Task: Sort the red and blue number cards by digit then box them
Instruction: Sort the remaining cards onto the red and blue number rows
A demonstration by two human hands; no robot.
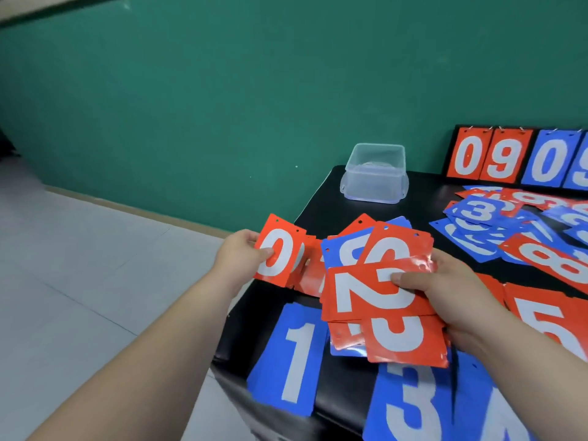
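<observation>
At nine o'clock, out past the black table's (339, 393) edge and above pale floor tiles (79, 249): left hand (241, 254), thumb pinching a red 0 card (280, 249), more red cards tucked behind it. At centre, gripped in the right hand (445, 291), thumb pressed on top: a messy fan of cards (391, 246), red 2 card (366, 291) foremost, red 3 card (404, 342) at its six o'clock. Beneath the fan, tabletop hidden. Flat on the table at six o'clock: blue 1 card (294, 358), blue 3 card (413, 405). At twelve o'clock, near the green wall (222, 90), a clear plastic box (375, 173), apart from every card. At two o'clock, a scoreboard stand (515, 157) showing 0 9 0 9. At three o'clock, a loose heap of cards (509, 237). Below it, a red 5 card (547, 316), partly covered by the right forearm.
</observation>
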